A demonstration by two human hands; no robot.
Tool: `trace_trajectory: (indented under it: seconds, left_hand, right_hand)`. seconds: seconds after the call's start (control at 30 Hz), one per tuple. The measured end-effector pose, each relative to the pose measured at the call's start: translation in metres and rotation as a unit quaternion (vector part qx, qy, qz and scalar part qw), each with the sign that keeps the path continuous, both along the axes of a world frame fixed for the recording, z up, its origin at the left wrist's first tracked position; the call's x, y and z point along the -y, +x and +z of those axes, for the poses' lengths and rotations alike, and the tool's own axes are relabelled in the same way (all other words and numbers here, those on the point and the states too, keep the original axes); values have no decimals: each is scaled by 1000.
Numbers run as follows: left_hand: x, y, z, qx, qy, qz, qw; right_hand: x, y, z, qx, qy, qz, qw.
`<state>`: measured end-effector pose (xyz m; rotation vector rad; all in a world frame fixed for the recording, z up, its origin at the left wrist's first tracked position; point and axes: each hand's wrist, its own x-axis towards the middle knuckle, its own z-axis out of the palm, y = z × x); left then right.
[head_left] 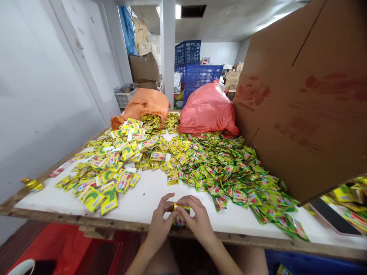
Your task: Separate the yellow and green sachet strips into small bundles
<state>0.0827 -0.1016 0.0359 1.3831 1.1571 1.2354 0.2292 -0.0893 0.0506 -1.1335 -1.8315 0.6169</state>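
Observation:
At the front edge of the white table, my left hand [161, 217] and my right hand [196, 215] close around a small yellow printed packet [179, 220]. Both thumbs press on its near face, and the curled fingers hide its sides. Left of my hands lies a spread of yellow-and-green cartons [109, 194], some with white flaps showing. To the right is a heap of green sachets [229, 179]. Yellow sachets [172, 178] lie between these two groups, beyond my hands.
A large cardboard box [301, 103] leans over the right side, with a phone [335, 217] beside its lower edge. An orange sack [149, 101] spills sachets at the back, next to a red sack [209, 109]. Gold tape-like rolls [33, 185] sit at the left edge.

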Motion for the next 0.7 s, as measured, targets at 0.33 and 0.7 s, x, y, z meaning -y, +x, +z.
trace_trajectory:
  seconds: [0.33,0.7]
  left_hand:
    - [-4,-3,-8,35,-3,5,999]
    - [-4,-3,-12,45,6,11,999]
  right_hand:
    - [-21,4,34,193,20,111,975]
    - [-27,8,15,-58,-166,172,969]
